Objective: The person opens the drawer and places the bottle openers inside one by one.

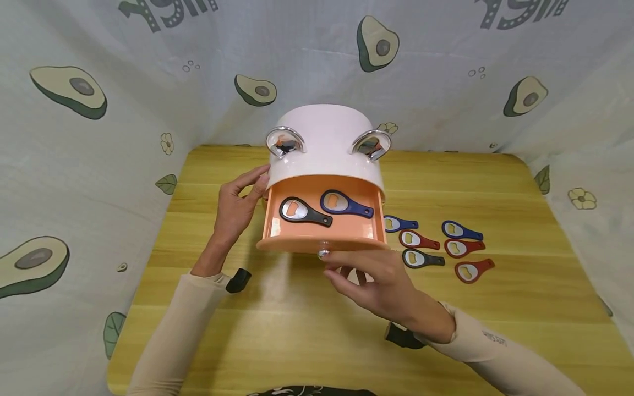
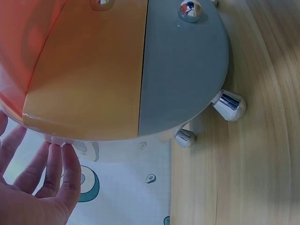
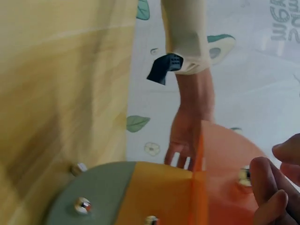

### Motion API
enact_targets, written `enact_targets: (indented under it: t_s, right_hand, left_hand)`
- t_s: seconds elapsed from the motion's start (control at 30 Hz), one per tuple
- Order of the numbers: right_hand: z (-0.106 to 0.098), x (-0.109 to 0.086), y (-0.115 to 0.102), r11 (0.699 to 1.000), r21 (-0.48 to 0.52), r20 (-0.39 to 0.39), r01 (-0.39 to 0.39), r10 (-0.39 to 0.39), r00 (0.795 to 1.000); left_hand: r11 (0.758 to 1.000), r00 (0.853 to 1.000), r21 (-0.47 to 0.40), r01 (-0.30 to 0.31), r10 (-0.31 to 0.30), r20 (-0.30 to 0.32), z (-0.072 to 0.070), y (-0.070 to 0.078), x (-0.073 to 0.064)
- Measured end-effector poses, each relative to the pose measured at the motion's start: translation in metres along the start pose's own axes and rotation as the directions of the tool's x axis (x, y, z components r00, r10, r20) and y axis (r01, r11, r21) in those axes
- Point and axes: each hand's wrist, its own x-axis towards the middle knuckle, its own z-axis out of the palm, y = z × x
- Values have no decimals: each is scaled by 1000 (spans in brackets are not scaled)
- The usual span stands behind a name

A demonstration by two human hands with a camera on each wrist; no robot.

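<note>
A white drawer box point(image 1: 324, 121) with two chrome ears stands on the table. Its top orange drawer point(image 1: 297, 245) is pulled out and holds a black bottle opener point(image 1: 324, 220) and a blue bottle opener point(image 1: 354, 208). My left hand point(image 1: 235, 209) steadies the box's left side, fingers extended along the wall. At the drawer's round chrome knob point(image 1: 323, 254) is my right hand point(image 1: 376, 275), index fingertip right at the knob and thumb apart below it. In the left wrist view, the mustard drawer point(image 2: 89, 79) and grey drawer point(image 2: 183, 75) are closed.
Right of the box, several bottle openers lie in two columns, among them a black one point(image 1: 422, 258), a red one point(image 1: 474, 269) and a blue one point(image 1: 462, 230). The wooden table point(image 1: 297, 341) backs onto an avocado-print cloth point(image 1: 317, 60).
</note>
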Motion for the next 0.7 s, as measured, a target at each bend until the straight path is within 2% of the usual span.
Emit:
enact_targets:
  t_s: [0.13, 0.33, 0.7]
  right_hand:
    - [12, -8, 7, 1000, 7, -94, -30, 30, 995]
    - [22, -15, 13, 996, 29, -184, -81, 85, 979]
    - [32, -19, 14, 996, -17, -263, -83, 76, 962]
  left_hand:
    - [1000, 1000, -4, -2, 2, 2, 0, 0, 0]
    - [1000, 1000, 7, -6, 6, -2, 0, -1, 1]
    - [1000, 1000, 10, -2, 2, -1, 0, -2, 0]
